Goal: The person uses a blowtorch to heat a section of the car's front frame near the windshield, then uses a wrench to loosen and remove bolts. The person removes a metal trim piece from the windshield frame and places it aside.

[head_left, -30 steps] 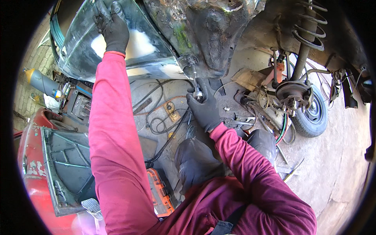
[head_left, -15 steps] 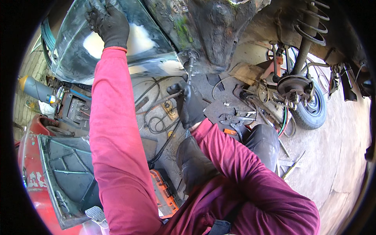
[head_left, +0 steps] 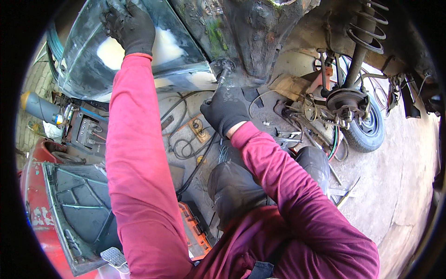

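My left hand [head_left: 129,30], in a black glove, rests on a dark car panel [head_left: 86,60] with pale filler patches. Its fingers are spread on the surface, with the tips near the top edge of the picture. Lower and to the right, my gloved right hand [head_left: 226,111] is closed round a socket wrench [head_left: 222,79]. The metal shaft of the wrench slants up to a round fitting on the dark car body [head_left: 255,42], beside the panel's lower corner. My palm and fingers hide the wrench's handle.
To the right hang a coil spring [head_left: 368,28] and a brake hub [head_left: 348,103], with a wheel [head_left: 369,130] behind. Cables and a power strip [head_left: 197,130] lie on the floor. At left are a gas cylinder [head_left: 39,107], a machine [head_left: 88,132] and a loose panel [head_left: 83,200]; an orange-black case [head_left: 197,232] sits near me.
My right hand has risen slightly and turned, and the wrench shaft now leans more to the left. The handle that stuck out to the left is hidden. My left hand stays on the panel.
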`<state>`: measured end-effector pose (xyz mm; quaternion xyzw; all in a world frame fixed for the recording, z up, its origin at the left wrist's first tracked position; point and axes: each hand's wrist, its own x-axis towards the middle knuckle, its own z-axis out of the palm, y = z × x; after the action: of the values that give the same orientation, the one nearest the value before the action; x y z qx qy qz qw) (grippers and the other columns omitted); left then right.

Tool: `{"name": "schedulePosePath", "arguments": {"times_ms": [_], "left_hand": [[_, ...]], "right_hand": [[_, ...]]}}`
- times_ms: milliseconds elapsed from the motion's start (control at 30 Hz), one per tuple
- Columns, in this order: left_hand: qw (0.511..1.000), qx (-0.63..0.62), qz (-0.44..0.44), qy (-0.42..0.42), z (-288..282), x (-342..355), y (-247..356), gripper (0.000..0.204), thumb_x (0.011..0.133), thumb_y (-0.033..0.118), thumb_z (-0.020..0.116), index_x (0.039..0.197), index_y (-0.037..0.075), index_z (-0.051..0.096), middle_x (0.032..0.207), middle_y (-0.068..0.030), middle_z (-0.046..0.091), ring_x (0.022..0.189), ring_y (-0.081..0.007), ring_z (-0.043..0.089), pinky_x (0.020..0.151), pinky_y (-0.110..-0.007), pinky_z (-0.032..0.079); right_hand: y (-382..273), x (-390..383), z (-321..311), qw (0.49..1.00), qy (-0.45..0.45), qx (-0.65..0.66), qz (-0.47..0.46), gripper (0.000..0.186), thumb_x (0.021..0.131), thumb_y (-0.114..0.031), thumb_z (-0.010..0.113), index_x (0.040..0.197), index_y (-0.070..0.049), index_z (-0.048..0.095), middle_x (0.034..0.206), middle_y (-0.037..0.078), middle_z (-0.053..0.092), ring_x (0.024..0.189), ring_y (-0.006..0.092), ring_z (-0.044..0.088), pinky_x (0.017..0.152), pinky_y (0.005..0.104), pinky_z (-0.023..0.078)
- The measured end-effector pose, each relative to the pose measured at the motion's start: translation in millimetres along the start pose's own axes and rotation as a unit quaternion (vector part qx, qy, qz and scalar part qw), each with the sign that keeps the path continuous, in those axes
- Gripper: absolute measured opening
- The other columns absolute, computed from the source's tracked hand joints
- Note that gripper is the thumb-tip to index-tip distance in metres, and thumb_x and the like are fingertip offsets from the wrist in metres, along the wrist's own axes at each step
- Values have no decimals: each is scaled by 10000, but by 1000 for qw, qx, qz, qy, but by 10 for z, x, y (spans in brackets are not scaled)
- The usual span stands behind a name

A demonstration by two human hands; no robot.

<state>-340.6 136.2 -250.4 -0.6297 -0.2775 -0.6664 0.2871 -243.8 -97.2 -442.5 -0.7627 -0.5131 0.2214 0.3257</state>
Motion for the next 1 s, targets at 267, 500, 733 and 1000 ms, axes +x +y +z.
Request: {"name": "schedulePosePath", "arguments": {"times_ms": [267, 500, 733, 1000], "left_hand": [[998, 32, 43, 19, -34, 55, 142, 529, 1134, 253, 473, 1609, 35, 393, 1652, -221, 416, 1523, -415, 372, 1265, -473, 282], [983, 147, 111, -3, -63, -14, 30, 538, 1139, 290, 439, 1618, 48, 395, 1672, -230, 381, 1533, -406, 363, 1284, -478, 251], [991, -45, -72, -106, -309, 30, 279, 642, 1135, 395, 431, 1650, 23, 334, 1711, -231, 305, 1578, -431, 275, 1300, -530, 175], [951, -48, -182, -244, -653, 464, 540, 736, 1096, 455, 470, 1684, 69, 254, 1731, -282, 183, 1589, -515, 166, 1274, -612, 146]], "right_hand": [[93, -245, 174, 977, 13, 210, 21, 695, 895, -498, 683, 1386, -31, 526, 1213, 341, 680, 1137, 502, 674, 972, 531, 529], [715, -254, -28, 983, -127, 108, -71, 766, 909, -469, 699, 1509, -51, 474, 1203, 333, 701, 1107, 488, 702, 956, 543, 542], [1482, -509, -955, 967, -187, -115, -132, 729, 870, -423, 750, 1448, -24, 552, 1002, 314, 734, 910, 491, 731, 784, 555, 587], [1893, -1632, -2270, 924, -338, -179, 31, 621, 860, -503, 761, 1247, -35, 630, 1033, 298, 737, 995, 514, 704, 827, 582, 564]]}}
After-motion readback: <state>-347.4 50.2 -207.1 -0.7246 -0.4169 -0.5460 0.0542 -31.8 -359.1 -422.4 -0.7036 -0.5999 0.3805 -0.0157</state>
